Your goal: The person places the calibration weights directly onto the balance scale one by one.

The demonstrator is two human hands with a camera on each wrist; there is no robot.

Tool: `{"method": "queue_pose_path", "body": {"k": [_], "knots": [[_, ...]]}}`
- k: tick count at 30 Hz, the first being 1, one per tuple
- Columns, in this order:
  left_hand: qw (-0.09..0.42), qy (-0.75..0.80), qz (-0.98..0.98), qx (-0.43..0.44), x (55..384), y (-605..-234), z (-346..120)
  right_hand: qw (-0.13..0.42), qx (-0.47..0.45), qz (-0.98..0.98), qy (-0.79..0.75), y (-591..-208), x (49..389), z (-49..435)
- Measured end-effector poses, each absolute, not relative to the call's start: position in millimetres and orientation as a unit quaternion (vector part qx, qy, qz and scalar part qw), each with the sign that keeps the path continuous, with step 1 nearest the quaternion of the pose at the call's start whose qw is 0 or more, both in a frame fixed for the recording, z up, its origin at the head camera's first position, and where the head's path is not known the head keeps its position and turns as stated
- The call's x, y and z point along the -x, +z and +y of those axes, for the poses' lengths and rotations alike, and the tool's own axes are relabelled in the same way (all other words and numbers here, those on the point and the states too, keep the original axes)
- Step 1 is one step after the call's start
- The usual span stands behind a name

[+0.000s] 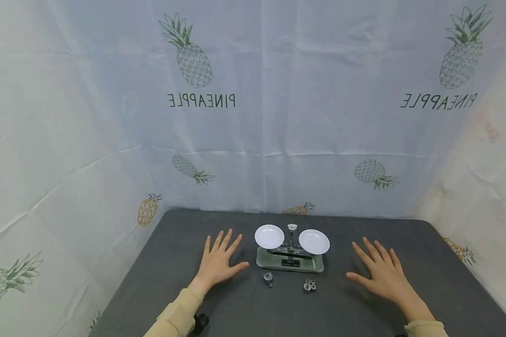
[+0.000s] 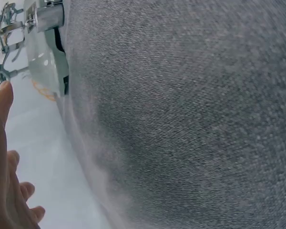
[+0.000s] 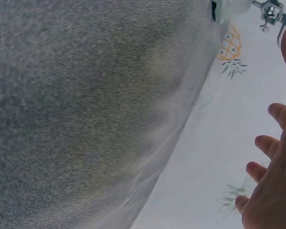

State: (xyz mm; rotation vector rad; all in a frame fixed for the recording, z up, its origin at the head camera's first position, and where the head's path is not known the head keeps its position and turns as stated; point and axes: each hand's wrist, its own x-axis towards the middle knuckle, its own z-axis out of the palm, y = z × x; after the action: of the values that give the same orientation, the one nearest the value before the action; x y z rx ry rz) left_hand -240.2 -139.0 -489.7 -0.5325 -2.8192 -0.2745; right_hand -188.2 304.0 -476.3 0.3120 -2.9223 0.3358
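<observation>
A balance scale [image 1: 290, 260] with a grey-green base stands near the middle of the table, its left white pan [image 1: 269, 237] a little higher than its right white pan [image 1: 314, 242]. Metal weights [image 1: 268, 278] sit in front of its left side, and several more weights [image 1: 309, 285] are grouped before its right side. My left hand [image 1: 217, 261] is spread flat to the left of the scale, touching none of these. To the right, my right hand [image 1: 381, 274] is also spread, apart from the scale. Part of the scale base [image 2: 46, 62] shows beyond the left thumb in the left wrist view.
The dark grey table [image 1: 152, 281] has rounded far corners. A pale curtain [image 1: 261, 117] printed with pineapples hangs behind it and along both sides. A black object [image 1: 200, 323] is by the left sleeve [image 1: 174, 314].
</observation>
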Motion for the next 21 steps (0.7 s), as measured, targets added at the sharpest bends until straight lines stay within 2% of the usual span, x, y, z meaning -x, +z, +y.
{"method": "queue_pose_path", "body": {"k": [10,21], "knots": [[0.175,-0.107,-0.959,0.195,241,-485,-133,0.145,-0.134,-0.974,0.109,-467,187,296],[0.207,-0.128,-0.947,0.208,238,-479,-123,0.163,-0.143,-0.968,0.125,-456,184,281]]}}
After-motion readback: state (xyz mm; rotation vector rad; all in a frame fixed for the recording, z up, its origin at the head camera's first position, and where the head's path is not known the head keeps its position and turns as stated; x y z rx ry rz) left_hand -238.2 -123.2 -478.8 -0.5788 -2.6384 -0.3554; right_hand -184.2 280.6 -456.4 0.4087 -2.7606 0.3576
